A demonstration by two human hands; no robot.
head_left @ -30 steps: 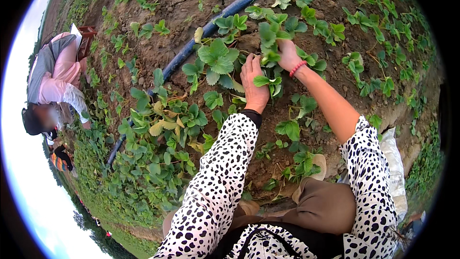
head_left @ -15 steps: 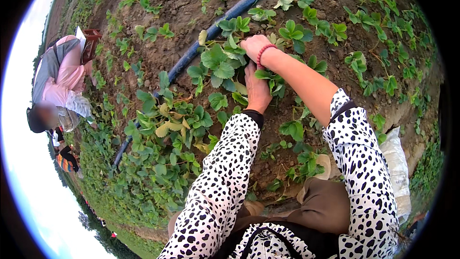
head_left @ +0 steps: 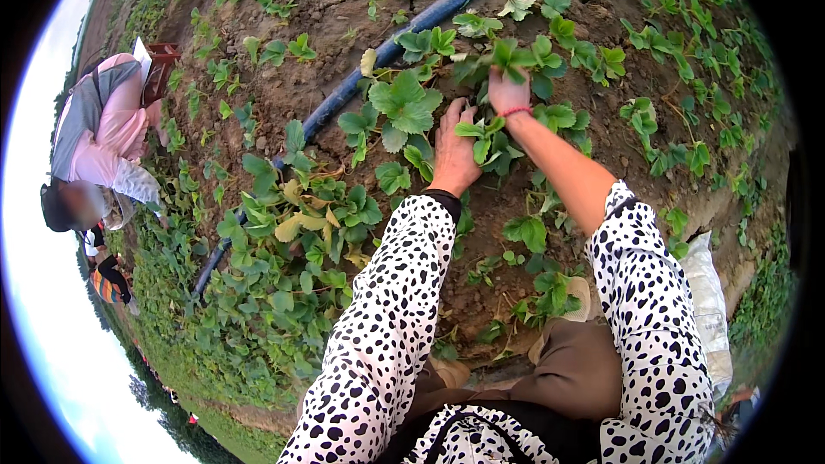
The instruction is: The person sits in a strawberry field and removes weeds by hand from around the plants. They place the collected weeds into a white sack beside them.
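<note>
My left hand reaches down into a strawberry plant, its back turned up. Its fingers are slightly bent and a little apart near the plant's base, with no object visible in them. Just to the right, my right hand, with a red bead bracelet at the wrist, is among the plant's leaves. Strawberry leaves cover its fingertips, so its grip is hidden. Large green leaves of the plant spread left of my hands. A smaller leaf cluster stands between my wrists.
A dark blue hose runs diagonally across the brown soil beyond the plant. Denser plants with some yellowed leaves grow at left. A bent-over person in pink works at far left, near a reddish-brown crate. A white sack lies at right.
My right hand has moved right and slightly down, away from my left hand and in under the leaves. My left hand has shifted slightly left, and its fingers now show more.
</note>
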